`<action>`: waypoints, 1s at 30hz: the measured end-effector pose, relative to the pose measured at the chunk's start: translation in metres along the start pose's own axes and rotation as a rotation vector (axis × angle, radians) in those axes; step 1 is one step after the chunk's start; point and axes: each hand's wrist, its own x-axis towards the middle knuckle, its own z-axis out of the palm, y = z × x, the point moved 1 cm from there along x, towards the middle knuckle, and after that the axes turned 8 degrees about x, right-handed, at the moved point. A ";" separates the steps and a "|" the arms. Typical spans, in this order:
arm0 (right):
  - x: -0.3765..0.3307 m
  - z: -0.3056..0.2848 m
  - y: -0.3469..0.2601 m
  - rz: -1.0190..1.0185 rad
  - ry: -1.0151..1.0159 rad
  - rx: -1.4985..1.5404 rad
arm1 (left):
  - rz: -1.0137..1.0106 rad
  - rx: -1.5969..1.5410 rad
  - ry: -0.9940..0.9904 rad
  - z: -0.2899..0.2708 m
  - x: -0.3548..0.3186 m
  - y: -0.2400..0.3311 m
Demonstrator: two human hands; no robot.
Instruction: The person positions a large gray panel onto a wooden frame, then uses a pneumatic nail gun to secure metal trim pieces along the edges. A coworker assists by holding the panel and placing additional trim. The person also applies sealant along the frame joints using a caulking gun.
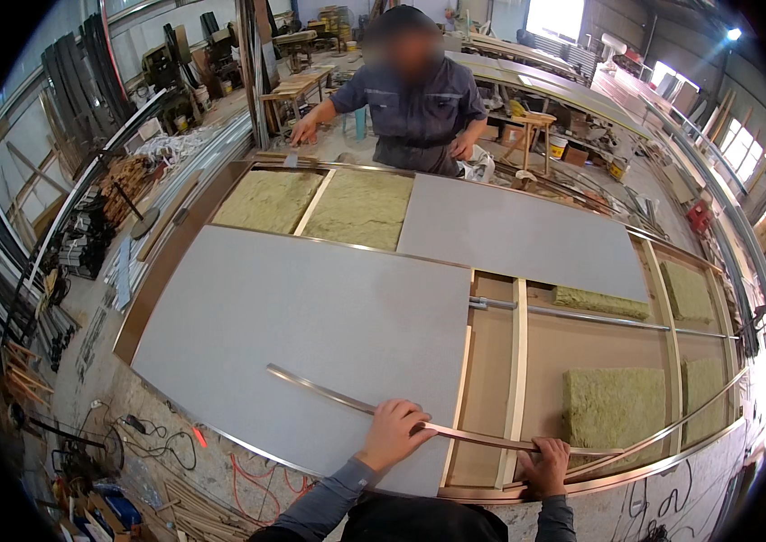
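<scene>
A long, thin copper-coloured metal strip (482,437) lies across the near part of a large framed panel (491,361). My left hand (392,434) is closed around the strip, above the big grey sheet (311,316). Farther right, my right hand (545,465) grips the strip near its right end, by the frame's near edge. Beside it, another long curved strip (672,429) runs toward the right corner. Blocks of yellowish insulation wool (613,406) sit between the pale wooden bars (515,361) of the frame.
Across the panel stands a co-worker (419,99) in dark work clothes, with one hand (306,131) over the far left corner. A second grey sheet (527,230) covers the far middle. Metal profiles line the left wall; cables (162,443) lie on the floor at near left.
</scene>
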 end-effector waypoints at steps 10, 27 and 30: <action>0.001 0.000 -0.001 -0.012 0.007 0.002 | 0.022 -0.023 0.023 -0.002 0.001 0.001; 0.001 -0.004 -0.010 0.002 -0.002 -0.007 | -0.004 -0.001 0.031 -0.001 0.000 0.000; 0.000 -0.006 -0.009 0.017 -0.008 -0.020 | -0.019 -0.006 0.033 0.002 0.001 0.002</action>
